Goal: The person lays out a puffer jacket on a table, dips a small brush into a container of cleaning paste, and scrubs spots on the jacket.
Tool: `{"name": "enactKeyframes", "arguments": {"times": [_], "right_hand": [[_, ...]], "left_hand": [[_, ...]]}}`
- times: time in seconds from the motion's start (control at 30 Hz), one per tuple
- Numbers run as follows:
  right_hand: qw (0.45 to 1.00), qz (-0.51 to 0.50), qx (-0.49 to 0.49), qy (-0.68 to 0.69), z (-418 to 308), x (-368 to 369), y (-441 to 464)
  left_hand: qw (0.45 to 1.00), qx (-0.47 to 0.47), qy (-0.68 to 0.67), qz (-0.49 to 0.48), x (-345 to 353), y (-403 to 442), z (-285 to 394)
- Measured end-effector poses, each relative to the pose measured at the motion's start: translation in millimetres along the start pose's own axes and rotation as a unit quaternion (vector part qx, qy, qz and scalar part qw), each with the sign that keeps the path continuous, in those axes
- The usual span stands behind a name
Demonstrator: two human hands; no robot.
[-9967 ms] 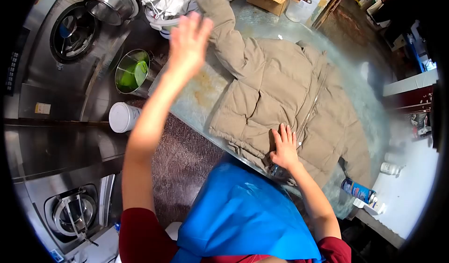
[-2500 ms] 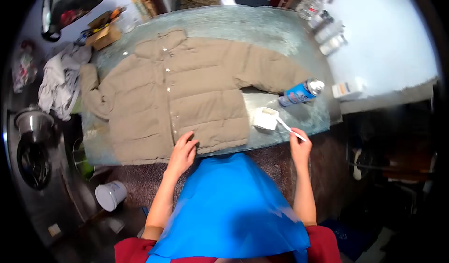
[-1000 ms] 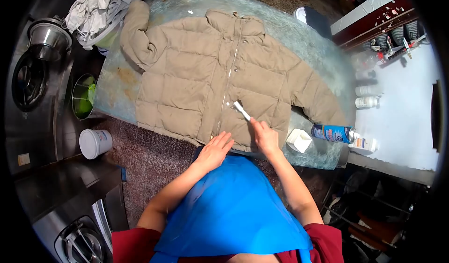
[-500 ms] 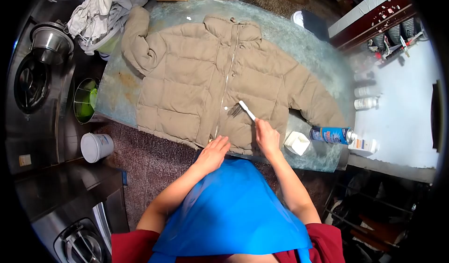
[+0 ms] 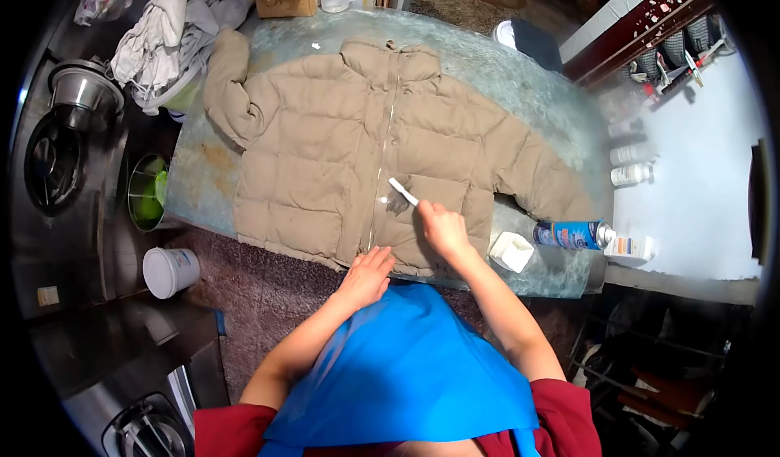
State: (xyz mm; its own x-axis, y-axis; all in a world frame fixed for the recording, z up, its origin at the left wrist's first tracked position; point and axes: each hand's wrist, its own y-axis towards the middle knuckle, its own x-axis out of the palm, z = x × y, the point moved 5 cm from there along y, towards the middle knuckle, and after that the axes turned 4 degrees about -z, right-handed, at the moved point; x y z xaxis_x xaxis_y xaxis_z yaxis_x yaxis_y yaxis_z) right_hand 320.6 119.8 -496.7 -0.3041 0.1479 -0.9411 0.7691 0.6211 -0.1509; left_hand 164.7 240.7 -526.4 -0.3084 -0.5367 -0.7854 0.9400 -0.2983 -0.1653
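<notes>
Compared with half a second ago, the white brush (image 5: 405, 191) in the right hand (image 5: 443, 228) sits nearer the front closure of the tan jacket (image 5: 313, 173), and the dark patch (image 5: 398, 206) under it shows wider than a second ago; the rubbing seems to be spreading across the panel, with its evenness yet to judge. The right fingers grip the handle; the left hand (image 5: 367, 280) lies flat at the hem, holding nothing. The jacket is spread mid-frame, its hem along the table (image 5: 548, 108)'s near edge, leaving little margin there. At lower right, the white container (image 5: 504, 246) and spray can (image 5: 565, 234) crowd the right elbow's side; bare tabletop lies toward the upper right of the frame
</notes>
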Motion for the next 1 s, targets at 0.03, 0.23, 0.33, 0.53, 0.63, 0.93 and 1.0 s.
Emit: {"name": "enactKeyframes", "arguments": {"times": [0.03,0.23,0.33,0.53,0.63,0.93,1.0], "right_hand": [[0.999,0.022,0.028,0.009,8,-3,4],[0.999,0.036,0.004,0.016,4,2,11],[1.000,-0.007,-0.005,-0.009,-4,1,7],[0.999,-0.017,0.030,0.000,0,-2,2],[0.995,0.051,0.089,0.013,21,-14,-1],[0.826,0.272,0.263,0.418,122,-33,-157],[0.827,0.247,0.322,0.389,125,-48,-203]], "left_hand": [[1.000,-0.002,0.004,-0.007,0,0,0],[1.000,-0.004,0.015,-0.009,2,0,-2],[1.000,-0.006,0.017,-0.008,3,0,-2],[1.000,-0.006,0.017,-0.001,1,-2,1],[1.000,0.004,0.026,0.014,-1,0,1],[0.997,0.057,-0.038,-0.018,-9,31,37],[0.992,0.116,-0.050,-0.020,-3,36,55]]}}
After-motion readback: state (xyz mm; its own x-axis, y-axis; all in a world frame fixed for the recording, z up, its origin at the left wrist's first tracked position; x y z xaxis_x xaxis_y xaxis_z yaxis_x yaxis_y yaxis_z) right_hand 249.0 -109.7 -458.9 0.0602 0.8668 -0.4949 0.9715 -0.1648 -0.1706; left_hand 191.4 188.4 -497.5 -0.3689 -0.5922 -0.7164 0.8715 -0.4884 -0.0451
